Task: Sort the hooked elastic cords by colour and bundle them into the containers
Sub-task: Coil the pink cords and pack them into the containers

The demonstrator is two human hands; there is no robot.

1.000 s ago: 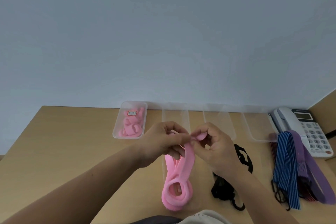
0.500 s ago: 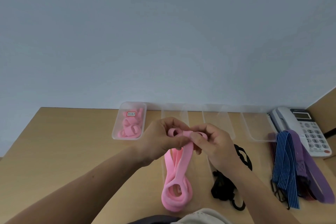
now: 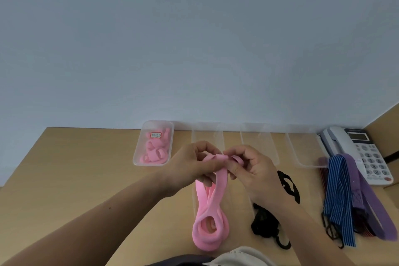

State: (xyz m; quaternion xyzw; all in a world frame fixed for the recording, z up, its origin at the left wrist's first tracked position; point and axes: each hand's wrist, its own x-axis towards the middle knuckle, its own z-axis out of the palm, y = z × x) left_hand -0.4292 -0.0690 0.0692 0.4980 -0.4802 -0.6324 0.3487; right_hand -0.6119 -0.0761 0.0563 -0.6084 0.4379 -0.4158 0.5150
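1. A wooden table [image 3: 64, 179] with a smooth, pale tan top fills the lower part of the view.
2. A plain, bare wall [image 3: 194, 39], pale blue-grey, rises from the table's far edge and takes up everything above it.
3. At the table's right end, a wooden panel [image 3: 388, 121] of the same tan stands upright.
4. A white desk telephone [image 3: 345, 147] sits on the table's far right corner, beside that panel.
5. Light falls soft and even across the table, with faint shadows.

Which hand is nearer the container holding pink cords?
Left. The left hand, gripping the pink cord, is just right of the container; the right hand, also gripping it, sits farther right.
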